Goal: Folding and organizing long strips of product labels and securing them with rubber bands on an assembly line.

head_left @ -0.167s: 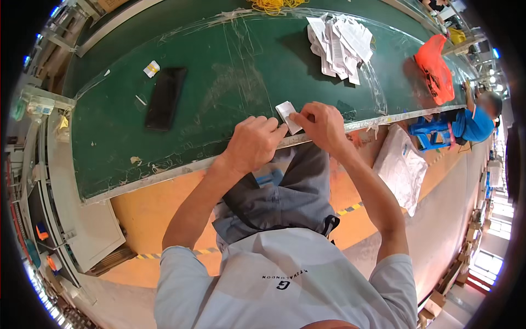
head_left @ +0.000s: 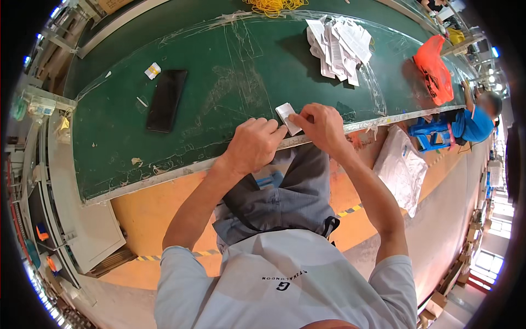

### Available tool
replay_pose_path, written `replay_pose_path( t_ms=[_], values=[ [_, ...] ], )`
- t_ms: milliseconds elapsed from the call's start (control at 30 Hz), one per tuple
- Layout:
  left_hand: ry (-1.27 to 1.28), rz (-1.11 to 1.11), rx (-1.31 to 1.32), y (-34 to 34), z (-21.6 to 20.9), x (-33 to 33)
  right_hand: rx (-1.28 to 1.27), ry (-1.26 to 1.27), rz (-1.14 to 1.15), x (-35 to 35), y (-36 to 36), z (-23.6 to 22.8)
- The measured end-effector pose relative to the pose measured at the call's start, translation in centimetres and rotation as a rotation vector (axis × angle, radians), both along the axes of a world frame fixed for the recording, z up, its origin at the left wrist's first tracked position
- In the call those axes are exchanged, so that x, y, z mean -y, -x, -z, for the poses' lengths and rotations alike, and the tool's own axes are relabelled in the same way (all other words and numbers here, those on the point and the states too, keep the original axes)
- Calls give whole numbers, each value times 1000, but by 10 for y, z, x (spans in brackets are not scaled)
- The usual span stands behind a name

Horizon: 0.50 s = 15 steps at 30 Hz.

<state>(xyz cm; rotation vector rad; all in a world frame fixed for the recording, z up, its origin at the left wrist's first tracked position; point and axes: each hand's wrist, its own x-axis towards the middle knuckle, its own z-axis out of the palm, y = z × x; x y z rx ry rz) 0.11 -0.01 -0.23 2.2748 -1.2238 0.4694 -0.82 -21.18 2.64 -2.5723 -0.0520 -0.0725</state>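
A small folded white paper (head_left: 285, 111) lies near the front edge of the green-topped table (head_left: 219, 104), between my two hands. My left hand (head_left: 254, 143) has its fingers curled, with the fingertips at the paper's lower left side. From the other side, my right hand (head_left: 322, 127) is closed with thumb and finger pressed on the paper's right part. The fingertips hide its lower corner. Farther back on the right, a loose heap of printed white paper slips (head_left: 339, 48) rests on the table.
A black phone-like slab (head_left: 166, 100) and a small white-and-yellow packet (head_left: 153, 70) lie to the left. Yellow bands (head_left: 274, 6) are bunched at the far edge. A red plastic bag (head_left: 434, 71) stands at right, near a person in blue (head_left: 474, 123). A white sack (head_left: 401, 167) sits below the edge.
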Motion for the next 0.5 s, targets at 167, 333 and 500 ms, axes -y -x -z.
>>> replay_pose_path(
  t_ms=[167,333,500],
  values=[
    [80,-105,-1,-7,-5,4,-24,48,-12,0,-2,-3],
    [-39,-179,-17,-7,-4,9,-15,51,-31,6,-4,-4],
    [-80,-168,-48,-9,-5,5,-257,-197,-95,15,3,-17]
  ],
)
